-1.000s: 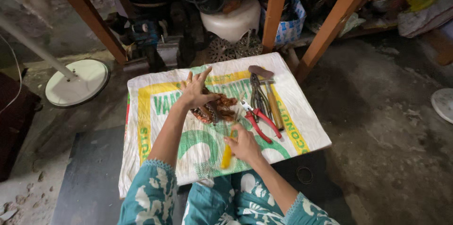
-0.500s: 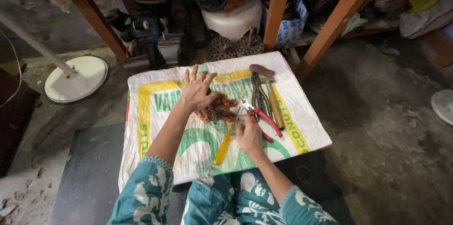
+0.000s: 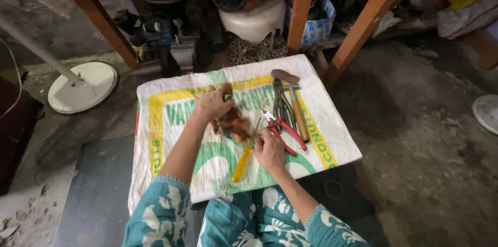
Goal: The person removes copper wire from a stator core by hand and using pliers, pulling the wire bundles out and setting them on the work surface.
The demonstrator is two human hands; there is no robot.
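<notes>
Since half a second ago, the left hand (image 3: 211, 103) has been closed from spread fingers onto the rusty brown metal part (image 3: 233, 122), which is being held just above the printed white woven sack (image 3: 171, 122) on the floor. Stiff, fairly heavy and rough, it is probably best gripped around its body. A yellow-handled screwdriver (image 3: 243, 157) is being held by the right hand (image 3: 270, 149), beside red-handled pliers (image 3: 280, 129).

I see my left hand (image 3: 211, 104) stretched toward twelve o'clock, fingers curled downward in a loose grasp, forearm bare below a patterned sleeve. My right hand (image 3: 270, 149) sits nearer, toward five o'clock of the left, fingers closed, elbow bent.
</notes>
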